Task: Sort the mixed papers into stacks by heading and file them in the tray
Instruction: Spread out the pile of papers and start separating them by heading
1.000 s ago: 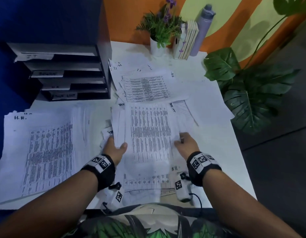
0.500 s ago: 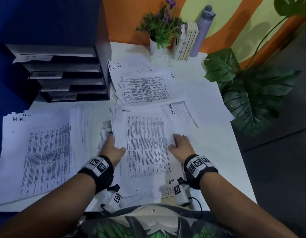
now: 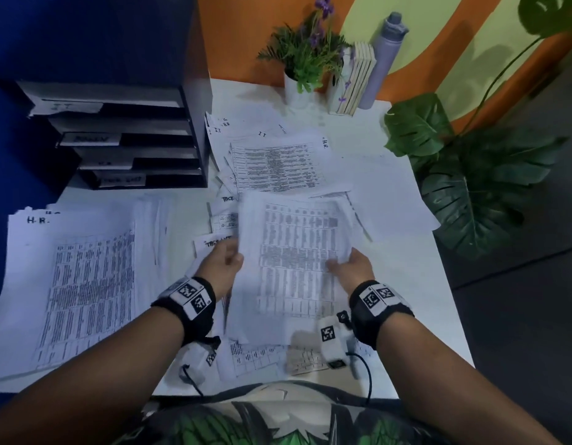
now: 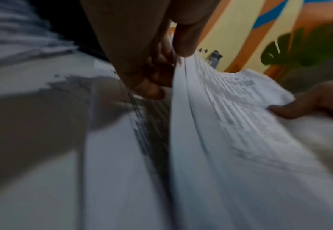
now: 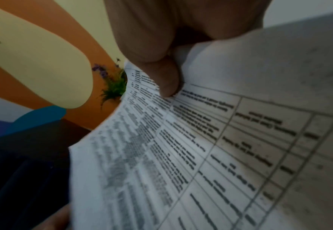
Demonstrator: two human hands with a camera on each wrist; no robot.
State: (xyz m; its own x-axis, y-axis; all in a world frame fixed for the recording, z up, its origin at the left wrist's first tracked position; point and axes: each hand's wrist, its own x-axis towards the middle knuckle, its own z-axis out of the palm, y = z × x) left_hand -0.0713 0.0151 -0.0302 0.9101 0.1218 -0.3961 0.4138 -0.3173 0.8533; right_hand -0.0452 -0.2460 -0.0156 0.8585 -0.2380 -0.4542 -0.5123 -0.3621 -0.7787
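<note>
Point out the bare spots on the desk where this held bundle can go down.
Bare desk lies right of the right hand, toward the edge, and in the strip between file tray and flowerpot. Centre and left are crowded with papers.

You are looking over a white desk (image 3: 403,284) with its far edge sitting against an orange and pale-yellow wall (image 3: 246,36). At that far edge a small white pot of green sprigs and purple flowers (image 3: 305,59) is standing. Just right of the pot, a short row of thin books (image 3: 358,78) is standing upright, and a grey lidded bottle (image 3: 385,59) is standing just beside the books on their right. Off the desk's right side, a large-leaved green plant (image 3: 470,175) is spreading over dark floor (image 3: 519,316).
</note>
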